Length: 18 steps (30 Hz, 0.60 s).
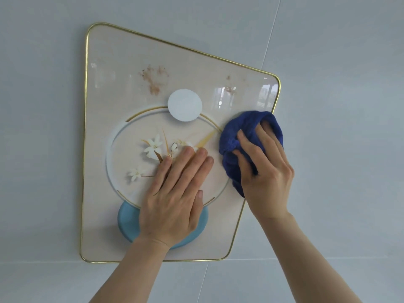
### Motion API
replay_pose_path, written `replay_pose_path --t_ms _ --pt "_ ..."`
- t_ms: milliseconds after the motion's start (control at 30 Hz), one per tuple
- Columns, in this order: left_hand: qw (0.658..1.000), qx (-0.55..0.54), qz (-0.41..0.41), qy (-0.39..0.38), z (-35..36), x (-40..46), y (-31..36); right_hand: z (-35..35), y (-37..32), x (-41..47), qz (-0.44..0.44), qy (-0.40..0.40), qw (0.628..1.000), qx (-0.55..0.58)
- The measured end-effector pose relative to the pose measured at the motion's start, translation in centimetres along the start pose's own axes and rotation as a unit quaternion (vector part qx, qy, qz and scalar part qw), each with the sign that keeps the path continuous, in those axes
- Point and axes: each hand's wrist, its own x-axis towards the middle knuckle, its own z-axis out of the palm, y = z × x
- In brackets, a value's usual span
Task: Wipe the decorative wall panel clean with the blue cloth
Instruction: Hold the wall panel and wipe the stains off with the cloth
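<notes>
The decorative wall panel (109, 84) is a glossy cream board with a thin gold rim, a painted ring with white flowers, a white disc and a blue disc. Brown smears (154, 80) mark its upper middle, and smaller brown spots (229, 88) sit near its upper right. My right hand (262, 169) grips the bunched blue cloth (240, 127) and presses it against the panel's right side, below the small spots. My left hand (175, 197) lies flat on the panel's lower middle, fingers together, covering part of the flowers and the blue disc.
Pale grey wall tiles (338, 106) surround the panel, with thin seams running up at the right and across below the panel's bottom edge. Reflections of a window show on the panel's glossy upper right.
</notes>
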Motion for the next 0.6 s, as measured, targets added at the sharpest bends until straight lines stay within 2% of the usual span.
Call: replay_pose_path --t_ms 167,367,500,600 --pt "1.000 0.003 -0.001 0.002 0.1 0.0 0.0 1.2 -2.2 -1.5 0.084 0.032 0.996 0.013" --pt "1.000 -0.006 -0.007 -0.003 0.0 0.0 0.1 -1.3 -1.9 -6.6 -0.005 -0.023 0.999 -0.049" --pt "1.000 -0.012 -0.002 -0.022 -0.4 0.0 0.1 -2.5 -2.1 -8.1 -0.026 -0.061 0.994 -0.088" --pt "0.999 -0.023 -0.003 -0.041 -1.1 0.2 0.1 -3.1 -2.6 -7.7 -0.009 -0.106 0.991 -0.087"
